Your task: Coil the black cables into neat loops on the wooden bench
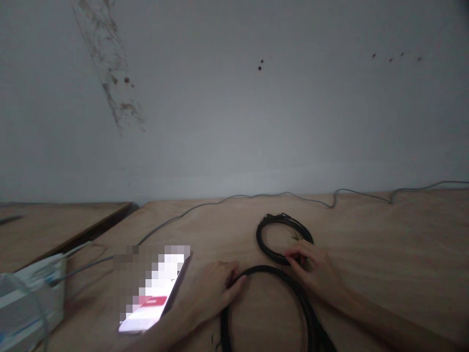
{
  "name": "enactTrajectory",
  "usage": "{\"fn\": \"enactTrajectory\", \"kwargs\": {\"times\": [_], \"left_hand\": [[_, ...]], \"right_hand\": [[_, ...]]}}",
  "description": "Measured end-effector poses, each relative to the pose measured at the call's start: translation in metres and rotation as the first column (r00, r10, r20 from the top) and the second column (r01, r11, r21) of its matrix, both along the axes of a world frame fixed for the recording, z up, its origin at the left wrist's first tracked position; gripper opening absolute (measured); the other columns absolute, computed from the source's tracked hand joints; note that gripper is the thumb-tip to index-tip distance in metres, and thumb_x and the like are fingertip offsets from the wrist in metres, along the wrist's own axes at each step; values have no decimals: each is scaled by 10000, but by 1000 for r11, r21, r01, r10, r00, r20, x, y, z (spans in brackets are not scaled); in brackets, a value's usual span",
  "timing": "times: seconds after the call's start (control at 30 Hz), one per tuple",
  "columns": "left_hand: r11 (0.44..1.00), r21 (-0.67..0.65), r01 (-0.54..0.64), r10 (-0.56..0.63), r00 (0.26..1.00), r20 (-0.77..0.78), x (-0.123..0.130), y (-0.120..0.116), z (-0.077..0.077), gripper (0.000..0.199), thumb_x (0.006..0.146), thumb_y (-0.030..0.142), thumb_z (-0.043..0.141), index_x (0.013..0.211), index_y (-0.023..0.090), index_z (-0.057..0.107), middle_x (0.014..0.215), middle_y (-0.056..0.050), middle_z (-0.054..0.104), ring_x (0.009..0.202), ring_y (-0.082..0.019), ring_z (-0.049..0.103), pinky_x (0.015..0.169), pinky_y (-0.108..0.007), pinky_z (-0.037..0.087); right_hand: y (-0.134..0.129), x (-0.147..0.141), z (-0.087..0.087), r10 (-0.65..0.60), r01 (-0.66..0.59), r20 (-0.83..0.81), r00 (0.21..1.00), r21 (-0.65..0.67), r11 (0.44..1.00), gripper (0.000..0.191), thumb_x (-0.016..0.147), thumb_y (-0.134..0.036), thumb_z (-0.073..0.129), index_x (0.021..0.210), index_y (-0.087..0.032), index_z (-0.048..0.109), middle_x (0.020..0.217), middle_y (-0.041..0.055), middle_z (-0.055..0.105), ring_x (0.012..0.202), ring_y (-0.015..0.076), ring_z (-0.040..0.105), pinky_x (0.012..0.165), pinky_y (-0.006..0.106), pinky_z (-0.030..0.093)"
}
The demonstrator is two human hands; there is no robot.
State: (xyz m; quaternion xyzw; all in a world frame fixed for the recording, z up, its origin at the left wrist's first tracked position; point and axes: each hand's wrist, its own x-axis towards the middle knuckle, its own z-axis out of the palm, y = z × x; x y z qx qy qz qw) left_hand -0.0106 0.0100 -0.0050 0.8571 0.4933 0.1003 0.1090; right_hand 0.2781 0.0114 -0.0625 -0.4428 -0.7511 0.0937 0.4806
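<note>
Head view: left hand (216, 286) pinches large cable loop (264, 269) at its ten o'clock; right hand (318, 268) pinches small coil (259, 237) at its five; both appear wound, fastening unclear.

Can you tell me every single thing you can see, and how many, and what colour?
Larger cable coil: 1, black, near edge
Smaller cable coil: 1, black, beyond the larger one
Phone: 1, bright screen partly blurred, left of the coils
Thin cord: 1, grey, along the back
Box-like thing: 1, white, lower left, unclear
Wooden tops: 2, light brown, below the wall
Wall: 1, grey, behind
Stained patch: 1, brownish, upper left wall
Dark spots: several, wall
Left hand: 1, bare, fingers on larger coil
Right hand: 1, bare, fingers at smaller coil
</note>
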Motion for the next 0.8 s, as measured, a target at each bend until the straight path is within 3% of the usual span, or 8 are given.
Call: {"fn": "enactTrajectory", "kwargs": {"times": [0.43, 0.7, 0.8], "left_hand": [[999, -3, -45, 45, 999, 20, 1, -2, 1, 434, 982, 556, 423, 743, 208, 524, 723, -3, 609, 671, -178, 536, 598, -294, 285], [999, 17, -42, 42, 999, -32, -1, 1, -2, 390, 961, 513, 473, 723, 209, 533, 705, -1, 616, 651, -176, 537, 583, -300, 258], [999, 27, -29, 29, 999, -35, -4, 4, -9, 390, 963, 522, 468, 740, 214, 554, 720, -7, 626, 656, -180, 541, 577, -302, 249]], "right_hand": [[-5, 0, 5, 90, -85, 75, 993, -70, 994, 185, 921, -190, 590, 1033, -286, 702, 941, 9, 708, 857, 188, 674, 765, 317, 516], [-3, 0, 1, 2, 4, 39, 999, -132, 991, 152, 893, -256, 663, 1023, -291, 734, 934, 8, 739, 840, 201, 697, 756, 333, 547], [-4, -1, 2, -11, 20, 86, 996, -106, 994, 110, 898, -287, 681, 980, -308, 752, 932, -1, 749, 878, 210, 697, 860, 381, 535]]}}
